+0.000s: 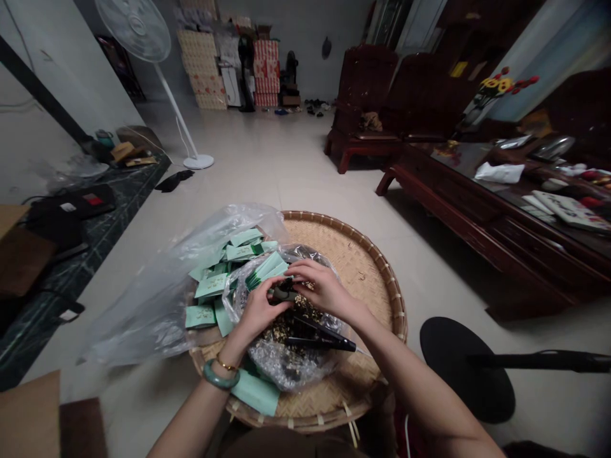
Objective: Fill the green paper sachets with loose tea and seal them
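My left hand (259, 308) is closed, thumb and fingers pinching a small dark green object (285, 294) that looks like a packet; its kind is not clear. From the other side, my right hand (322, 289) bends over it with fingertips close together at its far edge. Beneath both hands lies a clear plastic bag (281, 369) of loose dark and pale dried bits (308, 305). A black flat-iron-like tool (322, 337) rests on the bag, its jaws pointing left. Several pale green packets (270, 267) sit just beyond my left fingers.
A round woven bamboo tray (370, 267) carries everything. More green packets (212, 286) lie on a large clear plastic sheet (147, 312) at left. A black round stand base (465, 369) is right, a wooden table (458, 210) beyond. A white fan (198, 161) stands far left.
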`<control>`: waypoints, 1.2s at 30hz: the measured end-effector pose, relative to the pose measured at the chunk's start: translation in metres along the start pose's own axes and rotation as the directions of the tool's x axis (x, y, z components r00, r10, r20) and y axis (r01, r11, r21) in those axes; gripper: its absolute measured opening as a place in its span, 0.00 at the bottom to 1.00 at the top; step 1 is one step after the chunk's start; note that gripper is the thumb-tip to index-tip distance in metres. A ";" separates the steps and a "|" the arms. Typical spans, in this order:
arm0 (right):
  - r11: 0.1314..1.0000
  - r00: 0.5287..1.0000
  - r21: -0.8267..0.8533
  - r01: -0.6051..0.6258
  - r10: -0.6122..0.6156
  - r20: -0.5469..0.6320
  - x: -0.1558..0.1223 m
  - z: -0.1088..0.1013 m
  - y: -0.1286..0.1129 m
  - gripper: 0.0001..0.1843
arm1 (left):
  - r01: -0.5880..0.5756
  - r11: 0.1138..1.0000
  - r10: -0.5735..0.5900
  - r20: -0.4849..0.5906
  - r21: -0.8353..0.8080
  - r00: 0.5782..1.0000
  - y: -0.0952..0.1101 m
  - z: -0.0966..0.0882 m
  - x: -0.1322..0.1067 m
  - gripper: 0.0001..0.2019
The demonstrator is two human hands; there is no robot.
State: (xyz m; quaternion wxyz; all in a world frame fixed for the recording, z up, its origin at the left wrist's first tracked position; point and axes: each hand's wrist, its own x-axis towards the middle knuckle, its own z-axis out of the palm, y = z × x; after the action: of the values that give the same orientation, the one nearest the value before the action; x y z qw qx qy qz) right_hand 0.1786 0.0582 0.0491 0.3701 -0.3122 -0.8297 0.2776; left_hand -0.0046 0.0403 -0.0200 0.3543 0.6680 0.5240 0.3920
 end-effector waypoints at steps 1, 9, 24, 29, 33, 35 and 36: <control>1.000 1.000 -0.001 0.015 -0.015 -0.019 0.000 0.001 0.000 0.16 | -0.002 1.000 0.002 0.009 0.019 1.000 0.001 -0.001 0.000 0.22; 0.999 0.970 -0.005 -0.054 0.052 -0.239 -0.004 -0.003 0.003 0.11 | -0.033 0.998 0.034 0.000 0.057 0.999 0.001 -0.006 0.001 0.19; 0.968 0.968 -0.035 -0.247 0.248 0.024 -0.014 0.016 0.008 0.14 | -0.132 0.990 0.134 -0.055 0.048 0.989 0.013 -0.024 -0.003 0.09; 0.974 0.977 -0.084 -0.209 0.211 0.017 -0.014 0.015 0.003 0.15 | -0.228 0.972 0.231 -0.064 0.054 0.971 0.021 -0.025 -0.003 0.07; 0.986 0.989 -0.084 -0.147 0.148 0.007 -0.014 0.015 -0.003 0.17 | -0.291 0.946 0.300 -0.054 0.141 0.952 0.026 -0.028 -0.001 0.08; 0.989 0.993 -0.086 -0.118 0.119 0.001 -0.012 0.014 -0.008 0.19 | -0.321 0.930 0.334 -0.044 0.178 0.942 0.028 -0.031 0.000 0.07; 0.991 0.994 -0.085 -0.106 0.107 0.004 -0.011 0.013 -0.010 0.20 | -0.332 0.923 0.345 -0.037 0.194 0.938 0.028 -0.033 0.000 0.07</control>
State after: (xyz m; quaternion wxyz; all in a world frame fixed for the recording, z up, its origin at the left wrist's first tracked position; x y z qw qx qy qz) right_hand 0.1710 0.0408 0.0436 0.3375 -0.3702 -0.8246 0.2627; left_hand -0.0219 0.0367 0.0197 0.1989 0.7642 0.4470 0.4202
